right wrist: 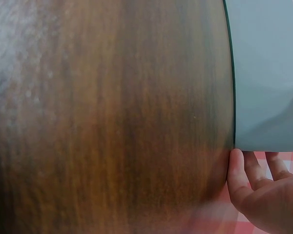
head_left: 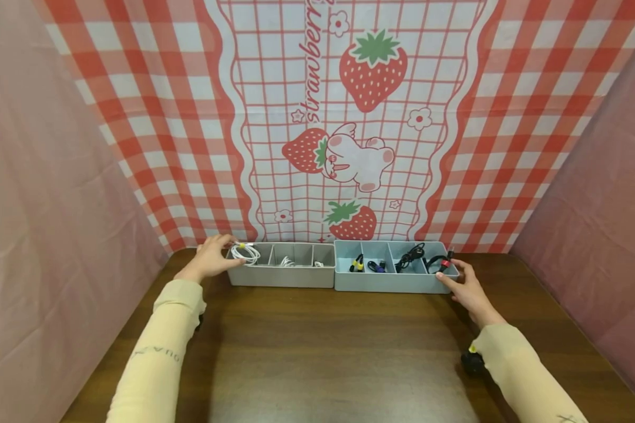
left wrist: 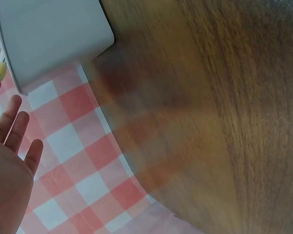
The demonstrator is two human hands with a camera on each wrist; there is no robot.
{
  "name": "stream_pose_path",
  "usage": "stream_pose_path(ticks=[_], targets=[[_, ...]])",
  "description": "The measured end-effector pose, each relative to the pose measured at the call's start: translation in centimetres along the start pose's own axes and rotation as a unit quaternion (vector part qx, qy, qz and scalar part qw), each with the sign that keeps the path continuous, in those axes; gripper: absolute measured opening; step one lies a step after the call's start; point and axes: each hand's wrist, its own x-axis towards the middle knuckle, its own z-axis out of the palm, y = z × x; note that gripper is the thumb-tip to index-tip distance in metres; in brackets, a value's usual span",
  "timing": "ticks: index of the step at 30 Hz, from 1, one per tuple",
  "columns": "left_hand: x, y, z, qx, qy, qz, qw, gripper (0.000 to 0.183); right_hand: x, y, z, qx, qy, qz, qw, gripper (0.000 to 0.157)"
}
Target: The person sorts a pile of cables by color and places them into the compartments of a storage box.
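Note:
In the head view, a grey divided box (head_left: pixel 280 277) stands end to end with a light blue divided box (head_left: pixel 391 284). My left hand (head_left: pixel 210 258) is spread around the grey box's left end, near a coiled white cable (head_left: pixel 245 254) with a yellow tie. Its outer fingers look extended beside the box in the left wrist view. At the blue box's right end, my right hand (head_left: pixel 469 292) touches the corner with thumb and fingertips. A black cable with a red part (head_left: pixel 444 265) lies in that end compartment. The right wrist view shows the fingertips against the blue box's end.
More white cables (head_left: pixel 286 262) lie in the grey box. Other blue compartments hold a black cable bundle (head_left: pixel 411 257), a yellow-and-black cable (head_left: pixel 356 263) and a dark cable with a blue plug (head_left: pixel 376 267). A strawberry-print cloth (head_left: pixel 349 158) hangs behind the wooden table (head_left: pixel 338 352).

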Motion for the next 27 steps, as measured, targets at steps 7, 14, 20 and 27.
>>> stream_pose_path(ticks=[7,14,20,27], targets=[[0.25,-0.58,-0.36,0.003,-0.034,-0.003,0.9994,0.057,0.13,-0.08,0.04,-0.001,-0.002,0.001,1.0,0.082],[0.45,-0.55,-0.59,0.011,-0.06,-0.016,0.998,0.053,0.12,-0.21,0.02,-0.001,-0.001,0.005,1.0,0.083],[0.47,-0.1,-0.76,0.012,-0.068,-0.022,0.9974,0.054,0.26,0.18,-0.06,0.0,-0.004,0.002,1.0,0.082],[0.55,0.04,-0.77,0.021,-0.073,-0.025,0.9968,0.056,0.26,0.18,0.04,-0.005,0.004,0.014,1.0,0.083]])
